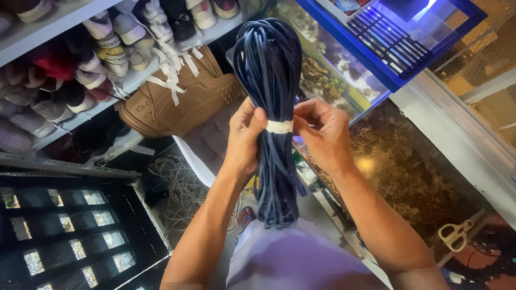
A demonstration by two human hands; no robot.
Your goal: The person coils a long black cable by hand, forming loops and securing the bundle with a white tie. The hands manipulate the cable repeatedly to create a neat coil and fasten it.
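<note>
Left hand (244,134) clamps dark blue cord bundle (270,75) upright; right hand (317,134) pinches pale tape band (279,127), keeping strands gathered. Tan shoe sole (177,99) behind.

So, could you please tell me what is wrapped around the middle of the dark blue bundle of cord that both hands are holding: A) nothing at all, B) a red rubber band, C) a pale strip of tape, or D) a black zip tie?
C: a pale strip of tape circles the dark blue bundle of cord, pinched between the left hand and the right hand.
</note>
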